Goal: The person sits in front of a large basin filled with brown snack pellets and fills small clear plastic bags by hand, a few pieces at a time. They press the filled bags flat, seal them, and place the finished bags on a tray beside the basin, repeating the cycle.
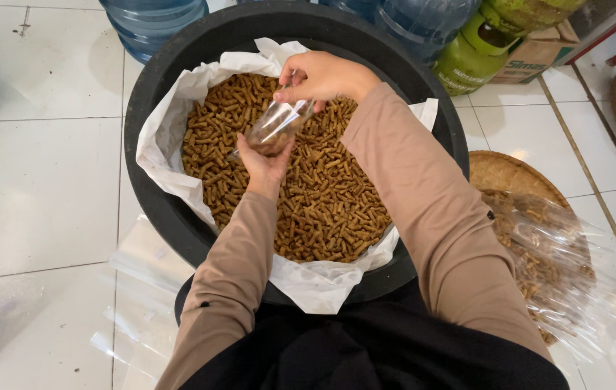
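Left hand [264, 162] cups, right hand [316, 76] pinches small clear bag [276, 126], seemingly part-filled, over paper-lined black tub [156, 94] of brown sticks [322, 209].

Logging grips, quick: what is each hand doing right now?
Left hand: closed under the small clear bag, holding it.
Right hand: fingers pinched on the bag's top, above the brown snack sticks.

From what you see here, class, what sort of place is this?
Probably a home snack-packing spot on a tiled floor: a black tub of brown snack sticks, water jugs and green gas cylinders alongside.
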A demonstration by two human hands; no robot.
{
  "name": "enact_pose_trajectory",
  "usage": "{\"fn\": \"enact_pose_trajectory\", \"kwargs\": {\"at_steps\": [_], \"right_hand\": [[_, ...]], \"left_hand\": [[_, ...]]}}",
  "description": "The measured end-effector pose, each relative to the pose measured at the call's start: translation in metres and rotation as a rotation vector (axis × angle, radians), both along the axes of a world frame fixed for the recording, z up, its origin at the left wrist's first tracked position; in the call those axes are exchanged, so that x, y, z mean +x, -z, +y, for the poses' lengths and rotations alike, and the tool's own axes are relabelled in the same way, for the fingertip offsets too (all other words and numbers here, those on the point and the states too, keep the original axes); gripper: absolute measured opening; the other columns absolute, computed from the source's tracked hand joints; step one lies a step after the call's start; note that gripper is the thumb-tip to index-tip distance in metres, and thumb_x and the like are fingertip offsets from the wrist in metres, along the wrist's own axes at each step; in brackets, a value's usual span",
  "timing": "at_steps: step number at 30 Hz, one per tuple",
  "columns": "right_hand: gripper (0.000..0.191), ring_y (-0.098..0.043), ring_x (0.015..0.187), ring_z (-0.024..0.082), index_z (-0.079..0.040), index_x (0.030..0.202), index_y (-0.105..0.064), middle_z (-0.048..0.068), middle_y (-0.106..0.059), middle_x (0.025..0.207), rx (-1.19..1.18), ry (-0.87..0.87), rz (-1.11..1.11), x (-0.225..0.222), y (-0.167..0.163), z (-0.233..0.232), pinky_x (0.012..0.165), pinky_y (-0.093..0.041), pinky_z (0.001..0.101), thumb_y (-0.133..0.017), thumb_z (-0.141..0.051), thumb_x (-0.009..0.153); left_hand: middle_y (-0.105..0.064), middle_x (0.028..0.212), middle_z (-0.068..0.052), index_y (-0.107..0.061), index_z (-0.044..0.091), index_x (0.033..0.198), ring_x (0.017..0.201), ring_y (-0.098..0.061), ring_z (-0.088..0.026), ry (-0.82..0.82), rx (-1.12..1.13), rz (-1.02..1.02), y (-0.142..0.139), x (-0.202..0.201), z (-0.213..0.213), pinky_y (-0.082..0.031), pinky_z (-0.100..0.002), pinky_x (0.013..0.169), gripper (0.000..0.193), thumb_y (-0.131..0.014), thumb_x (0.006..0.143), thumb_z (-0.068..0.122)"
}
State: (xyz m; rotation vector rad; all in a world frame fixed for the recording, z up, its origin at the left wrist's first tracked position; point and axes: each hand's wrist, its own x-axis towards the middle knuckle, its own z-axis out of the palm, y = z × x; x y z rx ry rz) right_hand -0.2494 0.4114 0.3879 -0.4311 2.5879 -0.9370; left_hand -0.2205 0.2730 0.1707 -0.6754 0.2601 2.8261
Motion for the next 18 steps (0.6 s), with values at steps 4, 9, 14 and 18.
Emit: {"fn": "enact_pose_trajectory", "kwargs": {"at_steps": [4,9,14,18], "right_hand": [[0.037,-0.060,0.065,0.009,-0.002,0.117,-0.064,0.005,-0.068,0.103,-0.234,0.131,0.256,-0.001,0.019,0.025,0.052,-0.050,0.0239,-0.069,-0.035,0.102],[0.034,-0.064,0.080,0.016,-0.004,0.112,-0.066,0.010,-0.069,0.096,-0.024,0.388,0.204,0.026,0.119,0.047,0.071,-0.055,0.0340,-0.062,-0.036,0.103],[0.096,-0.040,0.143,0.047,-0.020,0.160,-0.034,0.029,-0.020,0.165,0.228,-0.179,-0.267,0.101,0.255,0.016,0.120,-0.033,0.0544,-0.062,-0.074,0.085],[0.108,-0.005,0.151,0.056,-0.032,0.166,-0.022,0.029,-0.006,0.167,0.382,-0.288,-0.306,0.129,0.289,-0.020,0.121,-0.016,0.0617,-0.069,-0.074,0.079]], "left_hand": [[-0.040,0.149,-0.026,-0.030,0.010,0.155,0.134,-0.050,-0.043,-0.057,0.146,0.188,-0.014,0.006,-0.005,-0.051,-0.057,0.108,0.078,-0.036,0.099,0.063],[-0.041,0.141,-0.025,-0.036,0.006,0.148,0.126,-0.055,-0.040,-0.019,0.353,0.397,-0.032,0.014,-0.011,-0.053,-0.056,0.105,0.081,-0.045,0.099,0.069],[-0.046,0.147,-0.022,-0.035,0.009,0.153,0.129,-0.055,-0.039,-0.067,0.251,0.359,-0.017,0.005,-0.003,-0.051,-0.056,0.109,0.087,-0.048,0.093,0.071],[-0.048,0.145,-0.020,-0.037,0.016,0.152,0.129,-0.054,-0.039,-0.154,0.113,0.088,0.005,-0.006,0.001,-0.049,-0.056,0.110,0.085,-0.048,0.089,0.072]]}}
